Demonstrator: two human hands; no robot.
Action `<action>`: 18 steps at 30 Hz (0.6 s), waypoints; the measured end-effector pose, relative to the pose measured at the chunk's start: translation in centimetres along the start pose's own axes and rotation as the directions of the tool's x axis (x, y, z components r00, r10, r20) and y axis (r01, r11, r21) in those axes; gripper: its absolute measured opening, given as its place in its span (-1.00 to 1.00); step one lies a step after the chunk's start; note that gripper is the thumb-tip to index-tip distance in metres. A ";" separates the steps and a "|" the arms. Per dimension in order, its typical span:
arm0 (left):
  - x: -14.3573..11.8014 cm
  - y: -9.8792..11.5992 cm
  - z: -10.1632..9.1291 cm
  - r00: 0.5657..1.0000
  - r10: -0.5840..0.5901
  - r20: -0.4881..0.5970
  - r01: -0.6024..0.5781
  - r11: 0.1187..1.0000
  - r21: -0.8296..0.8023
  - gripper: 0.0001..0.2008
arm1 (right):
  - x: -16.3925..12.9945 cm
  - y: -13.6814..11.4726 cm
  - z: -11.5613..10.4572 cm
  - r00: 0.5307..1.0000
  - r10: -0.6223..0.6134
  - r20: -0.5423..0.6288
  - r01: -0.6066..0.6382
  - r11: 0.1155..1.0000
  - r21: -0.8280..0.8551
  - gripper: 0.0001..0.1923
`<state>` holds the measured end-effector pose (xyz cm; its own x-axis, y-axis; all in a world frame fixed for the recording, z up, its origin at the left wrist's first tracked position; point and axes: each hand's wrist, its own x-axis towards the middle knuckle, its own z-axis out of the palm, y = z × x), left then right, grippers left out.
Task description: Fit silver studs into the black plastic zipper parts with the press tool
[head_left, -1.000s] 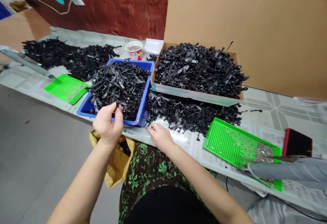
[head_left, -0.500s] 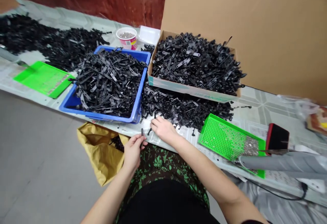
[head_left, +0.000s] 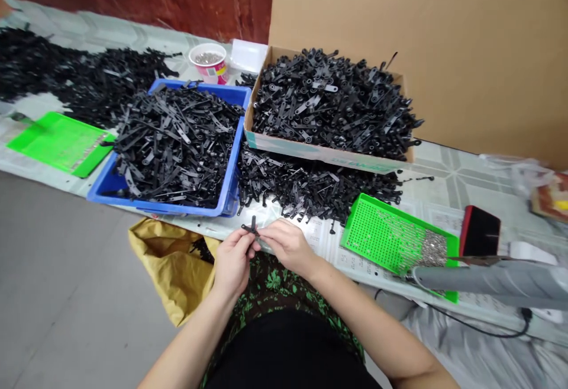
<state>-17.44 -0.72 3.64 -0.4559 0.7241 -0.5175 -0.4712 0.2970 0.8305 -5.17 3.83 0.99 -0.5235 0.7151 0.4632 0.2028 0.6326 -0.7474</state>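
Observation:
My left hand (head_left: 233, 259) and my right hand (head_left: 288, 246) meet at the table's near edge, fingertips together, pinching small black plastic parts (head_left: 251, 227) between them. Just beyond lies a loose heap of black parts (head_left: 306, 185) on the table. A blue bin (head_left: 232, 170) piled with long black strips sits to the left. A shallow cardboard box (head_left: 319, 153) full of black parts stands behind the heap.
A green perforated tray (head_left: 390, 238) with small metal pieces lies at right, next to a red-edged black phone (head_left: 479, 232) and a grey electric screwdriver (head_left: 488, 279). Another green tray (head_left: 57, 140) lies far left. A yellow bag (head_left: 171, 259) hangs below the table edge. A pink cup (head_left: 208, 61) stands at the back.
My left hand came down from the blue bin to the table edge with a black part. My right hand left the heap and joined it. The view tilted down.

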 end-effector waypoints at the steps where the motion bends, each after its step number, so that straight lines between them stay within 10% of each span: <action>1: -0.1 0.1 0.4 1.000 -0.007 0.011 0.007 1.000 -0.009 -0.87 | -0.1 -0.1 -0.3 0.999 -0.020 -0.029 0.019 1.000 -0.022 -0.83; 14: -0.2 -1.0 1.6 0.992 -0.097 0.078 0.094 0.995 0.046 -0.73 | -2.6 -0.9 -2.1 0.992 0.003 0.123 0.036 0.948 -0.317 -0.77; 18: 0.5 -2.7 1.5 0.984 -0.125 0.128 0.096 0.973 0.211 -0.67 | -3.9 -0.7 -5.8 0.965 0.244 0.095 -0.136 0.777 -0.615 -0.78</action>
<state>-15.26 -0.20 1.47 -0.2930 0.7553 -0.5863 -0.3424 0.4896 0.8019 1.56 2.33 2.52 -0.5344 0.8163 0.2192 0.7374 0.5770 -0.3511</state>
